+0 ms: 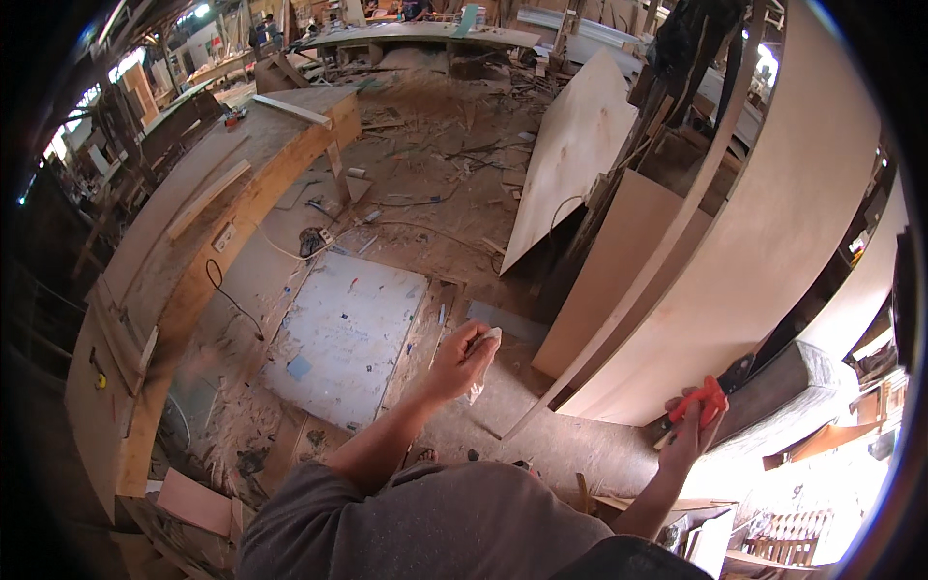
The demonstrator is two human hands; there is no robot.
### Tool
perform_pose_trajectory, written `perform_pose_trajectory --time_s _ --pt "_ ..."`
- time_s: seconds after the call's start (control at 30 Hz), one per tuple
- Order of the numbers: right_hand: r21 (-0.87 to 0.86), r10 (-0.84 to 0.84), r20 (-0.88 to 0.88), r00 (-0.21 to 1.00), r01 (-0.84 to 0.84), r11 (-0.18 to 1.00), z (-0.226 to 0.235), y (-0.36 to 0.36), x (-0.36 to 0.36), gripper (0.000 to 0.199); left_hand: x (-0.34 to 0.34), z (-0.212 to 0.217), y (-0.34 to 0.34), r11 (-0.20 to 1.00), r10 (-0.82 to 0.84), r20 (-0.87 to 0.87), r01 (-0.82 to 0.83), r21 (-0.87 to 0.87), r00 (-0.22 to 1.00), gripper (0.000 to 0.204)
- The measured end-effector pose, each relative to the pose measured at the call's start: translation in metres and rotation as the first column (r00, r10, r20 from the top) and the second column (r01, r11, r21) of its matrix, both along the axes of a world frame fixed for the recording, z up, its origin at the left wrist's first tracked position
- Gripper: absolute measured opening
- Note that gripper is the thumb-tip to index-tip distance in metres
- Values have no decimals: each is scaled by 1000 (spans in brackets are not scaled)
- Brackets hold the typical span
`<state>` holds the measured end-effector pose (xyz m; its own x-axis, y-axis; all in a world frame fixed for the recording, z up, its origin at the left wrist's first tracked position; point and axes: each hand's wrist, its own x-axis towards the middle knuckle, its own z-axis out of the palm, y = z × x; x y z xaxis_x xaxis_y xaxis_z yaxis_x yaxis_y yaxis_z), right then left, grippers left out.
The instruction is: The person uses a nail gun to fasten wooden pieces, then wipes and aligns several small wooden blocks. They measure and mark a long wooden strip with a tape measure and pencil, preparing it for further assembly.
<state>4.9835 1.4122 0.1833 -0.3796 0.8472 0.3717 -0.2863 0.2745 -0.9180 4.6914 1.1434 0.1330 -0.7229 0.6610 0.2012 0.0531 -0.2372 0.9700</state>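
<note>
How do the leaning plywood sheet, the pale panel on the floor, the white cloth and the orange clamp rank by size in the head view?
1. Leaning plywood sheet and pale floor panel: look alike, too close to rank.
2. Orange clamp and white cloth: both small, similar.

curved plywood panel [773, 242] blocking right, open floor [425, 184] left

Crumpled white rag [486, 348] (held up), orange-handled tool [703, 401] gripped

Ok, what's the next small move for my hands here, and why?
Probably bring the left hand with its crumpled white cloth across to the curved plywood panel. The right hand already holds the orange-handled tool at the panel, while the cloth hangs clear of it.
</note>
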Motion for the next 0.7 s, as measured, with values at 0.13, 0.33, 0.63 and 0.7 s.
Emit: perform_pose_trajectory --time_s 0.13,0.33,0.63,0.7 --pt "-432 249 -160 955 -294 853 -1 -9 -8 43 12 8 13 998 14 -83 -18 -55 996 13" --pt "-634 423 213 881 -205 746 -34 -25 -11 37 27 23 37 985 -36 -231 -4 -172 972 14" --pt "-74 348 755 556 -455 887 7 -22 -26 30 28 61 60 946 -219 -386 98 -309 896 14" --pt "35 266 819 508 -507 861 28 -20 -29 31 27 70 61 930 -274 -375 146 -336 885 15"
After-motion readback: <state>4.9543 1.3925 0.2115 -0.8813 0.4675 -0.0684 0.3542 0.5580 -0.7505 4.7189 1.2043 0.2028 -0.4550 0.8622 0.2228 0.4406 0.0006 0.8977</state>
